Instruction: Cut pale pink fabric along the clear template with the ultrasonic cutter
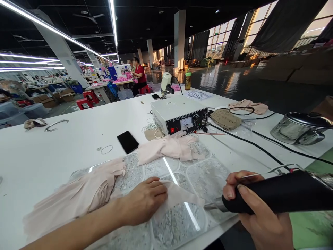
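My left hand (145, 199) lies on the scratched clear sheet with fingers curled and pressed down on a thin pale pink fabric piece (179, 194). My right hand (262, 208) is closed around a black corded handpiece (281, 192), thumb along its side. Its metal tip (213, 206) meets or nearly meets the fabric piece's right end; whether they touch, I cannot tell. Left of my left hand lies a layered stack of pale pink fabric pieces (78, 191). Another heap of pink fabric pieces (166, 148) lies beyond, towards the control box (179, 107).
A dark phone (128, 141) lies left of the box. Black cables (249, 144) run to the right, near a lidded glass pot (296, 130). Olive fabric pieces (225, 119) and a green-capped bottle (187, 80) stand further back. A person in red (139, 73) sits at a distant sewing table.
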Demonstrator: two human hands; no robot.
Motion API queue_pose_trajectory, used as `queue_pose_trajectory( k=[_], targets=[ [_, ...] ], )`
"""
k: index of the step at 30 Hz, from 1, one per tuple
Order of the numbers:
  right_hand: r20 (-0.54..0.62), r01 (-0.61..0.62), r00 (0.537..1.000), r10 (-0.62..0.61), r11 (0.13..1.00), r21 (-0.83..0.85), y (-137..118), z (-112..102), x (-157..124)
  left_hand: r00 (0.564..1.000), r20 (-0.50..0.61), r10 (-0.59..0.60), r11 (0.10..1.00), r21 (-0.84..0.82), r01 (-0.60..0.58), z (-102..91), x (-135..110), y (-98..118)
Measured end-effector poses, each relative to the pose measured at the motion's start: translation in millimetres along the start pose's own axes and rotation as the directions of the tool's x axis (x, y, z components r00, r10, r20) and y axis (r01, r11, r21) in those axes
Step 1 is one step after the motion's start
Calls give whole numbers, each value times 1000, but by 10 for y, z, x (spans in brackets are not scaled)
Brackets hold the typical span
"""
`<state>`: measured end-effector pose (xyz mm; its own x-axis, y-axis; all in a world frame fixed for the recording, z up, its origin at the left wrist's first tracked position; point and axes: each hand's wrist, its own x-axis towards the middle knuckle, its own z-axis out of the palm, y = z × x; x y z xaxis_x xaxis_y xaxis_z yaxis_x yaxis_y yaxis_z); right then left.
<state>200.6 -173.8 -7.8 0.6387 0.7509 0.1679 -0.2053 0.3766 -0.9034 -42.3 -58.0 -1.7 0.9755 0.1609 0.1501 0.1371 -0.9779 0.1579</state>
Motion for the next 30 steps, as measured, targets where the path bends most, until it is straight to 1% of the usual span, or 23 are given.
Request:
queue_pose_trajectory(
  k=[2, 4, 8, 11, 15, 18, 21, 24, 25, 27, 29, 30],
  targets=[
    [11, -18, 1000, 17, 1000, 14, -18, 6, -14, 1000, 1, -16, 1000, -9, 16, -15, 13, -1],
    [0, -9, 1000, 9, 998, 59, -32, 25, -28, 999, -30, -22, 1000, -23, 21, 5, 37, 59],
    [-56, 60, 997, -51, 983, 174, -18, 58, -21, 991, -135, 4, 1000, -22, -7, 84, 86, 217],
    [-36, 114, 993, -109, 974, 198, 50, 42, -6, 988, -153, -4, 1000, -10, 2, 117, 87, 224],
    [67, 73, 994, -82, 988, 135, 168, -26, -41, 995, -102, 3, 999, 33, 0, 132, 49, 90],
    [99, 54, 993, -63, 995, 88, 204, -90, -106, 994, -108, 21, 997, 79, -12, 127, 42, 9],
    [151, 62, 987, -59, 998, -18, 187, -156, -151, 988, -144, 58, 995, 86, -45, 114, 68, 18],
    [249, 113, 965, -78, 985, -130, 157, -189, -164, 980, -152, 128, 990, 71, -118, 107, 108, 88],
    [260, 137, 961, -95, 980, -147, 147, -185, -167, 979, -150, 139, 989, 66, -130, 104, 119, 111],
    [236, 175, 962, -141, 976, -129, 123, -159, -180, 982, -137, 128, 991, 59, -121, 98, 133, 143],
    [199, 162, 969, -145, 984, -74, 88, -125, -203, 991, -97, 93, 994, 58, -88, 89, 134, 158],
    [201, 128, 973, -116, 991, -47, 68, -110, -217, 994, -73, 79, 995, 60, -75, 85, 130, 161]
  ],
)
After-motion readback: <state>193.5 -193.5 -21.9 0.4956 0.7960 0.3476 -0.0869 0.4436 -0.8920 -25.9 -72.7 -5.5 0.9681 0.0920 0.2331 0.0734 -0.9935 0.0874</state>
